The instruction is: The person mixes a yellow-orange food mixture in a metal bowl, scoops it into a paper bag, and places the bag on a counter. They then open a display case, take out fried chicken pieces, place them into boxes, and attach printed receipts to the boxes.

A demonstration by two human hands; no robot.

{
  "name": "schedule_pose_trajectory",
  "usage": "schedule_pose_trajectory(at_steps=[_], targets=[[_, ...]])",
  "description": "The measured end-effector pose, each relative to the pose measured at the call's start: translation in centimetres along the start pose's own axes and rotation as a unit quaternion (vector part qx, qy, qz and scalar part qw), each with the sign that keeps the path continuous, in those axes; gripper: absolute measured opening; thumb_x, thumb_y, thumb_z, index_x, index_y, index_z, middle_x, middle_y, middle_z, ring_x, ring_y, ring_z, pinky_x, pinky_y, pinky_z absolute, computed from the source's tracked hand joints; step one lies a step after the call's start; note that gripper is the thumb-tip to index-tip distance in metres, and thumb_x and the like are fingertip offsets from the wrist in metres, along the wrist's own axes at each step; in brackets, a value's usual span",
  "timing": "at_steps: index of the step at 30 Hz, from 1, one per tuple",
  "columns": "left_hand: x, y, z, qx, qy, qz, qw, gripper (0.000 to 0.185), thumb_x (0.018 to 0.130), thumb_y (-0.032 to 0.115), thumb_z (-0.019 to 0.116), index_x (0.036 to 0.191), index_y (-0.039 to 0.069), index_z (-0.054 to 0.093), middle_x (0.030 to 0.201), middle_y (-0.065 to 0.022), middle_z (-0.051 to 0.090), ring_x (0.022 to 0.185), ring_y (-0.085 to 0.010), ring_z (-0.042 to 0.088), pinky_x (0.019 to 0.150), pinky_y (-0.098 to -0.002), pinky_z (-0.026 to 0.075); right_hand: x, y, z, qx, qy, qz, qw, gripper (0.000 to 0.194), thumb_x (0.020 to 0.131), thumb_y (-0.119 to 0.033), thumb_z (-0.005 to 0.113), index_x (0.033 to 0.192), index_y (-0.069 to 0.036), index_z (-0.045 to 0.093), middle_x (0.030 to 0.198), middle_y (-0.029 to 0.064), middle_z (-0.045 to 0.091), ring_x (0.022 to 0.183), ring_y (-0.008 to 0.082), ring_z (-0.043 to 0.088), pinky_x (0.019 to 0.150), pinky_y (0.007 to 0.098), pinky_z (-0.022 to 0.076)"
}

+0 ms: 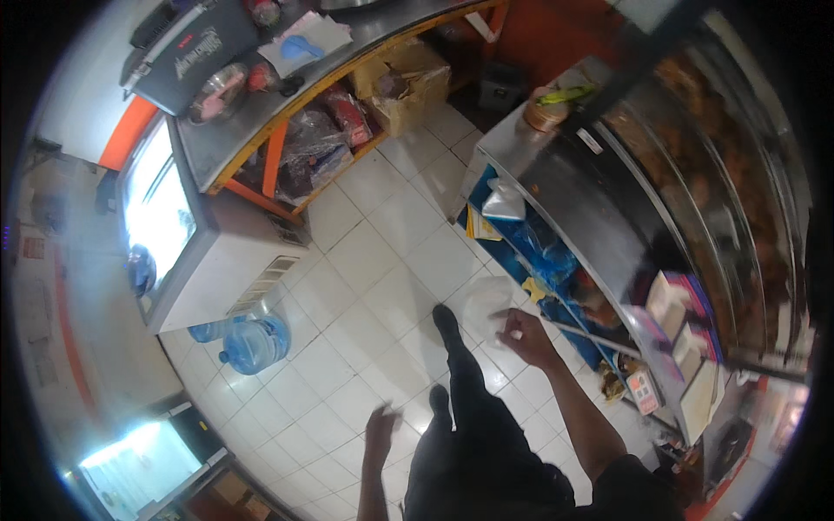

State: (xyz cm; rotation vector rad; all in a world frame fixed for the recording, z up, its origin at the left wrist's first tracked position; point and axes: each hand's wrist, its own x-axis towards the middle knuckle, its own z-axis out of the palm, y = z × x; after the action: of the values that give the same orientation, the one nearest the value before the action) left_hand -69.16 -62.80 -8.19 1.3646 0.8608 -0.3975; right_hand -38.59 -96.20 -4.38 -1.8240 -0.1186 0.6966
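Note:
My right hand (525, 337) is at the right of centre, its thumb and forefinger pinched on a thin translucent plastic bag (488, 301) that shows pale against the tiles. My left hand (383, 424) hangs low beside my leg, a little blurred, with loosely spread fingers and nothing visible in it. Both hands are above the white tiled floor (365, 325). Nearest to the right hand is a low shelf under the counter, with blue plastic wrapping (554, 260) and a folded clear bag (505, 199) on it.
A metal counter (580, 189) and glass display case (710, 163) line the right. Ahead stand a metal worktable (225, 146) and a cardboard box (414, 84). On the left are a white chest appliance (228, 260) and a large blue water bottle (255, 344) lying on the floor.

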Motion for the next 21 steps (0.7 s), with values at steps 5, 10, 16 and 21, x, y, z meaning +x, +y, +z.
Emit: schedule_pose_trajectory(at_steps=[5, 10, 16, 21], targets=[[-4.5, 11.6, 7.6, -0.105, -0.258, 0.186, 0.942, 0.071, 0.110, 0.055, 0.051, 0.158, 0.002, 0.046, 0.147, -0.0176, 0.062, 0.136, -0.0310, 0.059, 0.114, -0.0480, 0.046, -19.3, -11.3, 3.6, -0.065, -0.112, -0.127, 0.983, 0.011, 0.089, -0.009, 0.077, 0.096, -0.006, 0.068, 0.107, 0.0056, 0.071, 0.098, 0.0216, 0.068, 0.087, 0.0369, 0.0526], [-15.4, 12.5, 9.0, 0.059, -0.216, 0.343, 0.912, 0.036, 0.097, -0.001, 0.072, 0.133, 0.000, 0.065, 0.127, -0.0088, 0.071, 0.115, -0.0178, 0.067, 0.100, -0.0324, 0.055, -35.6, -13.9, 5.1, -0.109, -0.032, -0.195, 0.974, 0.012, 0.089, -0.007, 0.075, 0.098, -0.005, 0.067, 0.098, 0.0097, 0.068, 0.092, 0.0273, 0.068, 0.085, 0.0390, 0.0537], [-21.3, 7.4, 10.8, 0.029, -0.361, 0.252, 0.897, 0.022, 0.091, -0.006, 0.079, 0.109, 0.001, 0.068, 0.100, -0.0063, 0.074, 0.093, -0.0140, 0.070, 0.090, -0.0307, 0.058, -49.7, -10.2, 6.4, -0.114, 0.147, -0.147, 0.971, 0.013, 0.093, -0.011, 0.073, 0.102, -0.004, 0.068, 0.100, 0.0109, 0.071, 0.096, 0.0293, 0.068, 0.089, 0.0403, 0.0537], [-24.9, 4.7, 14.1, 0.034, -0.394, 0.232, 0.889, 0.021, 0.082, -0.010, 0.085, 0.092, 0.001, 0.070, 0.087, -0.0056, 0.074, 0.081, -0.0133, 0.070, 0.079, -0.0295, 0.060, -58.5, -7.5, 8.9, -0.207, 0.345, -0.068, 0.913, 0.023, 0.092, -0.014, 0.075, 0.112, -0.007, 0.067, 0.116, 0.0118, 0.070, 0.114, 0.0329, 0.066, 0.103, 0.0467, 0.0486]])
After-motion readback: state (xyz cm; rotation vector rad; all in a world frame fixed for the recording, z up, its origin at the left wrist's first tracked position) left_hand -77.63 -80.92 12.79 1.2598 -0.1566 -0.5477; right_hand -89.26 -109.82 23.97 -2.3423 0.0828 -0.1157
